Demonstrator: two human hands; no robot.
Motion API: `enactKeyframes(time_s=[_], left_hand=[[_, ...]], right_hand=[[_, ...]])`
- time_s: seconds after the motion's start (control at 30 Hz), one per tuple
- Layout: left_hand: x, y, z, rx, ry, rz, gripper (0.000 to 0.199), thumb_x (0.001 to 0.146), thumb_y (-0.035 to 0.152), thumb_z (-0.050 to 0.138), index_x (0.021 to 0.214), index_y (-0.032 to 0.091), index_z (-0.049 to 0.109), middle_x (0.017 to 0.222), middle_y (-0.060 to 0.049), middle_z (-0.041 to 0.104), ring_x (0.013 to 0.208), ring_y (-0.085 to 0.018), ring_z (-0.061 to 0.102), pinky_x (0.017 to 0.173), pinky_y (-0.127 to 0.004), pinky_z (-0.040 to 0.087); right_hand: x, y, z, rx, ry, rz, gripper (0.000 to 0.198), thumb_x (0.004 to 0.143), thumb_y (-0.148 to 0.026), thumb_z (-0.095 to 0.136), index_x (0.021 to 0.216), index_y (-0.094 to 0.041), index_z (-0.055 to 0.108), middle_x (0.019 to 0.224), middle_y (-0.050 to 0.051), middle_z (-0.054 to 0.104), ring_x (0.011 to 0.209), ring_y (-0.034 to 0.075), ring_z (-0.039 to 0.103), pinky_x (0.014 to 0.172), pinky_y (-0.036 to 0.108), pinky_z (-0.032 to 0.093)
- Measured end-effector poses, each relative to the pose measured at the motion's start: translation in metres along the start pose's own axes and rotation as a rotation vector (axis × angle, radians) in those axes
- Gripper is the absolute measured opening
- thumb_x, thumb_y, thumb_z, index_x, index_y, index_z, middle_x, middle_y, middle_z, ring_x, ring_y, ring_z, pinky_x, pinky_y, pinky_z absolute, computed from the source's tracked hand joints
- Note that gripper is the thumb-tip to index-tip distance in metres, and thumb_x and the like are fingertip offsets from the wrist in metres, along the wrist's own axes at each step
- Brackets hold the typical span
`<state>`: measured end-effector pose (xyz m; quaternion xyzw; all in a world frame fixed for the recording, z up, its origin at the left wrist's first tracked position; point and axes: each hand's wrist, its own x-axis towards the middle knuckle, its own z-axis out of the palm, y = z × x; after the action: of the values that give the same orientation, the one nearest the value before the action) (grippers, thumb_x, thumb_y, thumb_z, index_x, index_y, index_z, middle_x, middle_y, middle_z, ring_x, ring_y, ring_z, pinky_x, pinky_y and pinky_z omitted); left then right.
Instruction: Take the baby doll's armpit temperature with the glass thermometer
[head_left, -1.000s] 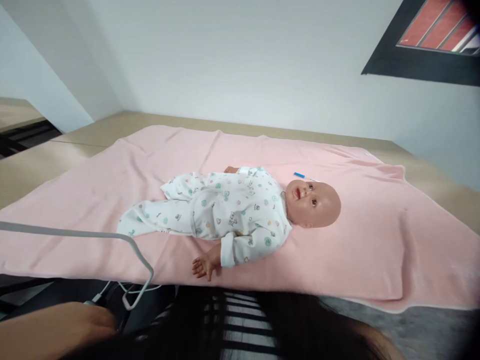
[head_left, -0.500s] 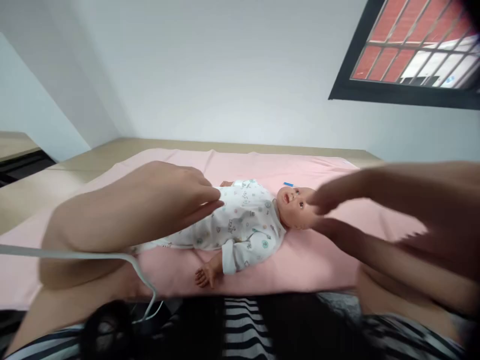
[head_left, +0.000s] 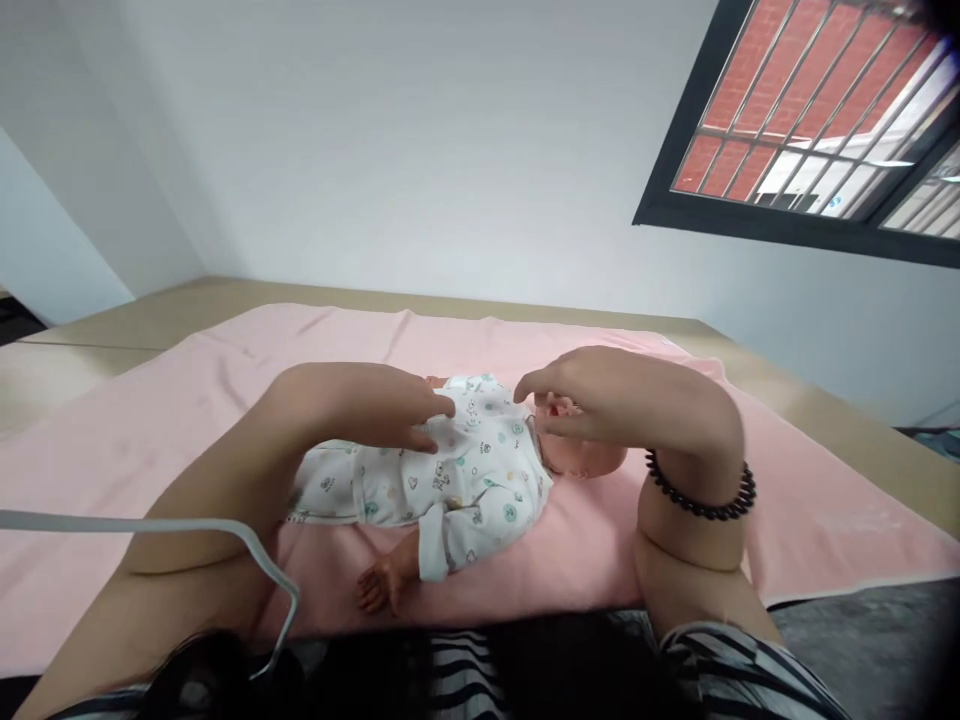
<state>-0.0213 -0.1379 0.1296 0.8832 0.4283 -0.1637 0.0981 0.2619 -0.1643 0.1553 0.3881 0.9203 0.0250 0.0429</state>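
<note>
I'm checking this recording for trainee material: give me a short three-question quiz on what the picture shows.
1. True or false: the baby doll lies on its back on a pink blanket.
2. Which wrist wears the black bead bracelet? A) left B) right C) neither
3. Fill in: the fingertips of the left hand rest on the doll's printed white ____.

Key
1. True. Its chest faces up, and its head is partly hidden by the right hand.
2. B. The bracelet sits on the right wrist.
3. Romper. The left fingertips touch it at the chest, and the right hand pinches near the collar.
</note>
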Motion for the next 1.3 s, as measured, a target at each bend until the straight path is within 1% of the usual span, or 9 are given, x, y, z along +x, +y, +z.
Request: enactKeyframes(time_s=[0.1,0.2,0.33,0.5,0.63,0.9,1.07,1.17,1.3], left_hand=[[0.012,0.021,-0.004,0.043,-0.055,-0.021,0.032,0.104,0.035,0.059,0.130,0.023,0.073,0.124,-0.011,0.079,0.109,-0.030,0.072,0.091,-0.037,0.051],[0.016,0.027,-0.001,0.023,-0.019,-0.045,0.036,0.100,0.030,0.063,0.134,0.025,0.072,0.126,-0.012,0.079,0.114,-0.034,0.073,0.095,-0.040,0.053],[0.018,0.022,0.005,-0.003,0.013,-0.031,0.039,0.104,0.036,0.060,0.140,0.025,0.070,0.129,-0.013,0.078,0.121,-0.037,0.071,0.101,-0.046,0.054],[0.031,0.020,0.012,0.016,0.120,0.038,0.044,0.109,0.041,0.049,0.142,0.022,0.070,0.131,-0.015,0.075,0.115,-0.036,0.071,0.103,-0.049,0.054],[0.041,0.026,0.016,0.100,0.124,0.070,0.035,0.107,0.033,0.046,0.123,0.021,0.075,0.115,-0.014,0.075,0.108,-0.036,0.070,0.098,-0.048,0.054],[0.045,0.027,0.016,0.035,0.100,0.029,0.034,0.105,0.028,0.047,0.122,0.024,0.076,0.105,-0.014,0.075,0.099,-0.035,0.070,0.091,-0.048,0.050],[0.047,0.019,0.016,0.030,0.085,0.056,0.030,0.107,0.031,0.045,0.120,0.024,0.072,0.106,-0.013,0.074,0.092,-0.032,0.068,0.088,-0.046,0.052],[0.047,0.017,0.015,0.057,0.078,0.061,0.030,0.109,0.032,0.044,0.118,0.024,0.071,0.107,-0.013,0.075,0.093,-0.033,0.069,0.087,-0.045,0.051],[0.044,0.018,0.012,0.114,0.063,0.082,0.028,0.110,0.032,0.046,0.123,0.023,0.069,0.114,-0.012,0.076,0.098,-0.031,0.071,0.082,-0.039,0.049]], right_hand=[[0.035,-0.004,0.009,-0.020,-0.179,-0.018,0.031,0.101,-0.020,0.071,0.130,-0.024,0.080,0.114,0.006,0.078,0.092,0.021,0.066,0.075,0.030,0.038],[0.057,-0.017,0.017,-0.167,-0.334,0.053,0.023,0.098,-0.014,0.069,0.115,-0.018,0.084,0.103,0.008,0.079,0.082,0.020,0.065,0.071,0.032,0.036],[0.064,-0.028,0.021,-0.258,-0.308,0.098,0.020,0.094,-0.006,0.063,0.097,-0.016,0.080,0.091,0.007,0.077,0.072,0.018,0.059,0.068,0.032,0.033],[0.074,-0.023,0.025,-0.262,-0.348,0.115,0.008,0.091,-0.010,0.067,0.087,-0.016,0.071,0.080,0.006,0.071,0.066,0.016,0.053,0.066,0.032,0.033],[0.078,-0.019,0.024,-0.258,-0.408,0.120,0.011,0.092,-0.007,0.066,0.093,-0.014,0.074,0.086,0.007,0.072,0.069,0.016,0.056,0.066,0.032,0.035],[0.068,-0.007,0.015,-0.162,-0.314,0.218,0.045,0.095,-0.015,0.076,0.140,-0.019,0.076,0.120,0.013,0.076,0.099,0.028,0.071,0.071,0.033,0.042],[0.071,-0.006,0.011,-0.051,-0.435,0.283,0.046,0.092,-0.014,0.075,0.138,-0.019,0.078,0.095,0.009,0.078,0.080,0.026,0.071,0.067,0.035,0.045],[0.063,0.018,0.005,0.071,-0.369,0.274,0.049,0.091,-0.017,0.076,0.139,-0.022,0.075,0.109,0.007,0.080,0.087,0.025,0.074,0.072,0.034,0.050],[0.055,0.095,0.005,0.247,-0.186,0.271,0.054,0.090,-0.031,0.083,0.142,-0.026,0.071,0.132,0.007,0.077,0.118,0.030,0.074,0.091,0.036,0.057]])
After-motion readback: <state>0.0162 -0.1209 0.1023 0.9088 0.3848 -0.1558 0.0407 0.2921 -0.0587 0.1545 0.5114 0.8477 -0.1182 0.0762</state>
